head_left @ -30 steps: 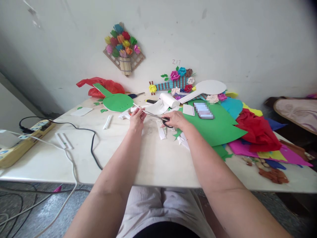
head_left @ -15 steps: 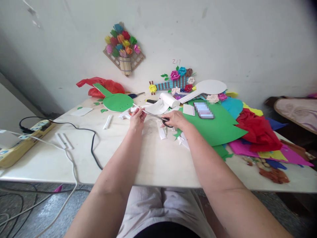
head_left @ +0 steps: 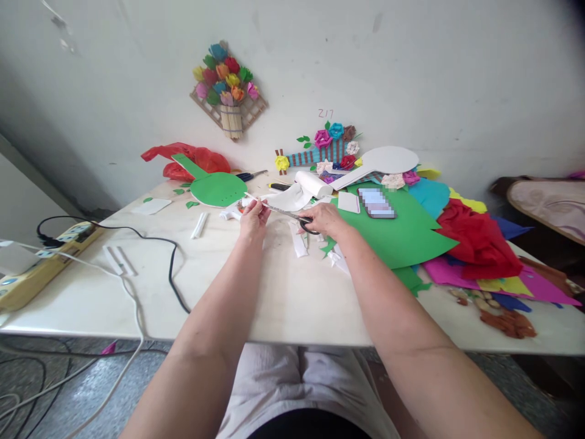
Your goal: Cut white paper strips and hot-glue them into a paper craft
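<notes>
My right hand (head_left: 326, 219) is closed round the dark handles of a pair of scissors (head_left: 287, 213), whose blades reach left to my other hand. Pinched in the fingers of my left hand (head_left: 254, 218) is a thin white strip (head_left: 249, 196), its end sticking out toward the upper left. The blade tips meet the strip at my left fingertips; whether they are parted I cannot tell. Just behind, a roll of white paper (head_left: 313, 184) lies partly unrolled. White scraps (head_left: 299, 241) lie below the scissors. A round green piece with a handle shape (head_left: 218, 189) is left of my left hand.
Large green sheets (head_left: 397, 241) lie on the right with a phone (head_left: 377, 203) on top. Red crepe paper (head_left: 479, 241) and coloured sheets are beyond. A power strip (head_left: 55, 262) and a black cable (head_left: 172, 262) occupy the left. White sticks (head_left: 199, 225) lie nearer the middle.
</notes>
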`<action>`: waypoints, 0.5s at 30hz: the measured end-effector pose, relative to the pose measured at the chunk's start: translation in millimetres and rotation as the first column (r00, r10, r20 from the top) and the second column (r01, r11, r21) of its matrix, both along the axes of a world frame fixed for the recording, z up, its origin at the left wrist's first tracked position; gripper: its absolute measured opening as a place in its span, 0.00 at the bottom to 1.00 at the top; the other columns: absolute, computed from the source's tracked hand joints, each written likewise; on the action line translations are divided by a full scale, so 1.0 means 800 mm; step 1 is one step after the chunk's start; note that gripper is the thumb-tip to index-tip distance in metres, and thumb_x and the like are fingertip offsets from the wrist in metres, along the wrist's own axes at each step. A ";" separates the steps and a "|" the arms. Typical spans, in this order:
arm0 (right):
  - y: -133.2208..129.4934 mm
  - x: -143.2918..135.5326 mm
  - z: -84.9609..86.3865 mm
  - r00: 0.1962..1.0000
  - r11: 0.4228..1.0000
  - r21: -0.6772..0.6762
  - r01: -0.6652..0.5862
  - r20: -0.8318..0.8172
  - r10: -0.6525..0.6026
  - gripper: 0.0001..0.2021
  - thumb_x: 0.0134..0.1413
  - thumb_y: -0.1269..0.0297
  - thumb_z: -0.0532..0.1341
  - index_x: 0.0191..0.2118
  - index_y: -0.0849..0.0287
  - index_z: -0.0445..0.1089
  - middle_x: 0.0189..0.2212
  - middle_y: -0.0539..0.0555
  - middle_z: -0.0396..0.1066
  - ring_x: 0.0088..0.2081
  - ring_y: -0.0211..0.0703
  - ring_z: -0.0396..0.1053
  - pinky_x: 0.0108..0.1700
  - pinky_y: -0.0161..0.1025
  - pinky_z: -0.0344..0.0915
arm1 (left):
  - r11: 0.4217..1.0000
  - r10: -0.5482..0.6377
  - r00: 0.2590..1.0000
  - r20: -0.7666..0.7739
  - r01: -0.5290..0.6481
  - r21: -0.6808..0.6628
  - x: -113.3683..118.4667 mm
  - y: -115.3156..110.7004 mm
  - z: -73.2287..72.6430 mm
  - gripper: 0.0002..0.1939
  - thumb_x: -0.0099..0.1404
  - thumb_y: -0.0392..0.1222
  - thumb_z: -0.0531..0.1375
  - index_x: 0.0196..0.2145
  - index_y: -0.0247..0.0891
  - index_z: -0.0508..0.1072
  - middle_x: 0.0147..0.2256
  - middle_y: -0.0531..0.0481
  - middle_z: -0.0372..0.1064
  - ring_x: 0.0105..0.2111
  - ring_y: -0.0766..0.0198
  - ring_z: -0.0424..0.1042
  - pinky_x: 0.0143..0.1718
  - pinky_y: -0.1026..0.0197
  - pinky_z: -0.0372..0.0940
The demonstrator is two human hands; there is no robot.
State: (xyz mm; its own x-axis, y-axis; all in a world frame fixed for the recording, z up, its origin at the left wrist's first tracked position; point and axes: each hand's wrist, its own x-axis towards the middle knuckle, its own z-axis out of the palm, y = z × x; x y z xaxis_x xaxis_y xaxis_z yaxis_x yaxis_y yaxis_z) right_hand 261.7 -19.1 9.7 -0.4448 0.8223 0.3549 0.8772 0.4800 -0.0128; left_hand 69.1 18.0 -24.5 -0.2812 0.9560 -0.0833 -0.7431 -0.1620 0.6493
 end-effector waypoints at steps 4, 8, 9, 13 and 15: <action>-0.002 -0.002 0.001 1.000 1.000 -0.014 0.007 -0.007 -0.008 0.16 0.41 0.48 0.61 0.35 0.48 0.76 0.28 0.49 0.75 0.33 0.42 0.69 0.30 0.34 0.54 | 1.000 0.006 1.000 -0.014 -0.006 -0.018 0.001 -0.001 0.001 0.06 0.57 0.29 0.59 0.30 0.37 0.65 0.27 0.52 0.71 0.27 0.72 0.71 0.33 0.68 0.67; -0.001 -0.003 0.000 0.999 1.000 -0.026 0.013 -0.031 -0.014 0.15 0.42 0.50 0.61 0.36 0.49 0.76 0.28 0.50 0.75 0.33 0.42 0.70 0.31 0.34 0.55 | 1.000 0.013 0.999 -0.040 -0.013 -0.012 0.000 0.001 0.000 0.06 0.56 0.31 0.60 0.30 0.37 0.66 0.27 0.52 0.70 0.27 0.72 0.71 0.33 0.68 0.67; 0.000 -0.003 -0.001 0.999 1.000 -0.030 0.009 -0.046 -0.011 0.16 0.42 0.50 0.62 0.37 0.49 0.76 0.28 0.50 0.75 0.33 0.42 0.70 0.31 0.34 0.55 | 1.000 0.013 0.999 -0.045 -0.013 -0.008 0.000 0.002 -0.001 0.06 0.56 0.31 0.60 0.31 0.37 0.66 0.27 0.52 0.70 0.27 0.72 0.71 0.33 0.67 0.67; 0.001 0.000 -0.004 0.992 0.998 -0.058 0.022 -0.126 -0.029 0.16 0.42 0.49 0.61 0.36 0.51 0.75 0.28 0.49 0.75 0.32 0.41 0.69 0.31 0.33 0.56 | 1.000 -0.022 0.995 -0.096 0.023 0.010 -0.001 0.001 -0.003 0.07 0.55 0.32 0.61 0.32 0.37 0.66 0.27 0.52 0.71 0.24 0.72 0.70 0.30 0.67 0.66; 0.001 0.001 -0.006 0.982 0.996 -0.062 0.064 -0.173 -0.074 0.17 0.42 0.49 0.61 0.36 0.51 0.75 0.30 0.49 0.75 0.33 0.41 0.70 0.31 0.33 0.57 | 0.997 -0.068 0.986 -0.152 0.074 0.035 -0.001 -0.002 -0.004 0.08 0.54 0.33 0.62 0.32 0.37 0.67 0.26 0.52 0.71 0.23 0.72 0.69 0.29 0.68 0.66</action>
State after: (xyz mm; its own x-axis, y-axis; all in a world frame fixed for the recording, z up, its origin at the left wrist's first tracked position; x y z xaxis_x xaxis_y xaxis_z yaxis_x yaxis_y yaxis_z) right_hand 262.4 -17.9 4.9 -0.3211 0.8698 0.3745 0.8902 0.4122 -0.1939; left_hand 68.4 16.7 -27.9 -0.2189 0.9757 -0.0065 -0.6481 -0.1404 0.7485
